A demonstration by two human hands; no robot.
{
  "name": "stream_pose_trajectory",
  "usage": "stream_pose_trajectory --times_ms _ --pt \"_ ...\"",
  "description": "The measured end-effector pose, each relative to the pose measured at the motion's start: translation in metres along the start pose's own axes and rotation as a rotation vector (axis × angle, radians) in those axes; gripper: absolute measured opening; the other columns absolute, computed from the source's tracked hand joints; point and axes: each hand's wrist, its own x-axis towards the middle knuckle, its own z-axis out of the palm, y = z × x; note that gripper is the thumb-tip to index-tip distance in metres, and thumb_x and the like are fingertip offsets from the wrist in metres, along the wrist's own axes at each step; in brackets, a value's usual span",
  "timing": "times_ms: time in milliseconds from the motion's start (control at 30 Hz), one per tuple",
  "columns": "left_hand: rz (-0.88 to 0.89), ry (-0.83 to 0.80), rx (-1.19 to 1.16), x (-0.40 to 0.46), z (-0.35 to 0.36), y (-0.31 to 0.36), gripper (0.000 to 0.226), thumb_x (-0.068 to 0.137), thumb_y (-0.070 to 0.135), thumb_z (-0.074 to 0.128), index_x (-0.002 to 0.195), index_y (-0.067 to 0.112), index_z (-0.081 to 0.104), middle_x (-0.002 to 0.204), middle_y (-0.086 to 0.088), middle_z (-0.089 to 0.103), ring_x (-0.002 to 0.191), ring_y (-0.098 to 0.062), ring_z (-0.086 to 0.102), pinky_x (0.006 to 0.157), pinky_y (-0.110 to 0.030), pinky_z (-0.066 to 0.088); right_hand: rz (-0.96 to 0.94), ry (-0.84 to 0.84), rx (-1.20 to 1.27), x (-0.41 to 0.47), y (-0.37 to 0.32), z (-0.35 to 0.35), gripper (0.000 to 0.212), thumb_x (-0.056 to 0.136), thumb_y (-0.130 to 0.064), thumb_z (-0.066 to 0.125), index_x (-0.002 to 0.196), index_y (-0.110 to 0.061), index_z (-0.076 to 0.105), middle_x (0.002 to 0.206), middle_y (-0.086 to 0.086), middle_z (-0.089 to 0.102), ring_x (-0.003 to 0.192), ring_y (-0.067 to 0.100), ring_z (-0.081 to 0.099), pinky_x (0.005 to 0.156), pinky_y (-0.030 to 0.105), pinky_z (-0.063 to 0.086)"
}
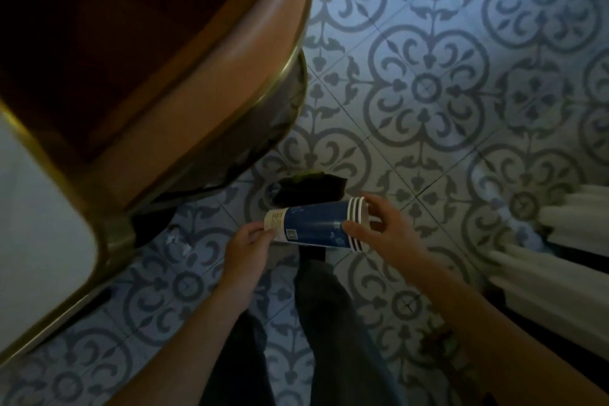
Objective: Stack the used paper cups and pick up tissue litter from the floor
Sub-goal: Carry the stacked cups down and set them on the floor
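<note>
Both forearms reach down over dark trouser legs [333,323] toward the patterned tile floor [428,86]. Between them a stack of paper cups [316,224] lies on its side in the air, blue-walled with a white printed panel near the base and several white rims nested at the right end. Left hand [250,244] pinches the base end with curled fingers; right hand [382,224] closes around the rim end. Small white tissue scraps [176,237] lie on the tiles to the left, just beside the gold-trimmed curved edge of a brown seat [184,92]. Open floor spreads ahead and right, up to white folded fabric [566,260] at the right edge.
</note>
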Motion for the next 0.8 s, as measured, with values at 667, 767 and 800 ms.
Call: stream_pose_trajectory --times_ms 667,767,800 --pt "0.076 -0.036 0.370 0.228 0.074 -0.046 0.048 0.083 0.032 0.062 0.129 0.021 0.055 0.123 -0.001 0.061 0.105 -0.019 0.059 0.092 -0.035 0.050 0.101 0.062 0.085 0.204 0.107 0.078 0.076 0.073 -0.054 0.073 0.137 -0.026 0.044 0.120 -0.007 0.054 0.103 0.010 0.053 0.078 0.025 0.048" --pt "0.058 -0.026 0.394 0.236 0.076 -0.046 0.039 0.082 0.034 0.062 0.119 0.023 0.060 0.114 -0.003 0.064 0.098 -0.021 0.061 0.079 -0.032 0.050 0.111 0.075 0.033 0.215 0.105 0.088 0.075 0.074 -0.056 0.072 0.136 -0.022 0.047 0.129 -0.004 0.057 0.109 0.014 0.056 0.091 0.035 0.051" --pt "0.063 -0.025 0.401 0.239 0.076 -0.047 0.031 0.082 0.033 0.063 0.112 0.024 0.061 0.111 -0.004 0.065 0.095 -0.021 0.061 0.075 -0.031 0.048 0.116 0.068 0.026 0.217 0.104 0.092 0.077 0.074 -0.056 0.071 0.137 -0.020 0.045 0.132 0.000 0.057 0.114 0.018 0.056 0.096 0.040 0.050"
